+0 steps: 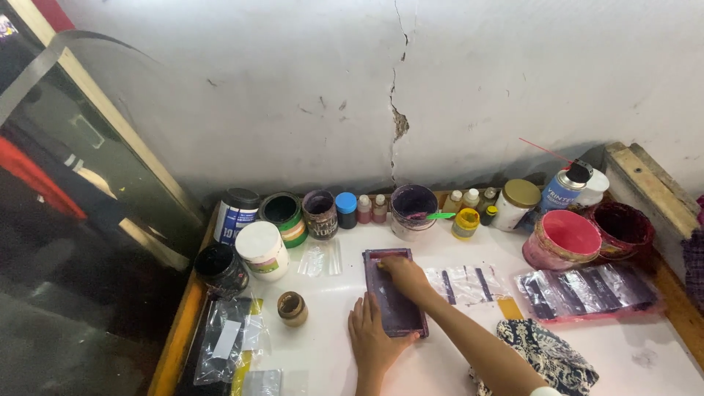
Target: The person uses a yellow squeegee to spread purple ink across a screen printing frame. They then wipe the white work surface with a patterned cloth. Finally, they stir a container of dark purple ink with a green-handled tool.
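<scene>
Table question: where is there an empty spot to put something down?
The white table is bare between the small brown jar and the left hand, and at the front right past the patterned cloth. The back row of paint pots is crowded. Both hands press the purple frame.

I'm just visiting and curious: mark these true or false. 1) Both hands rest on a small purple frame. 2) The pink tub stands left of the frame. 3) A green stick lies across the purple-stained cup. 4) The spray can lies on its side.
1) True: the left hand and right hand press on the small purple frame.
2) False: the pink tub stands right of it.
3) True: the green stick rests on the purple-stained cup.
4) False: the spray can stands upright.
</scene>
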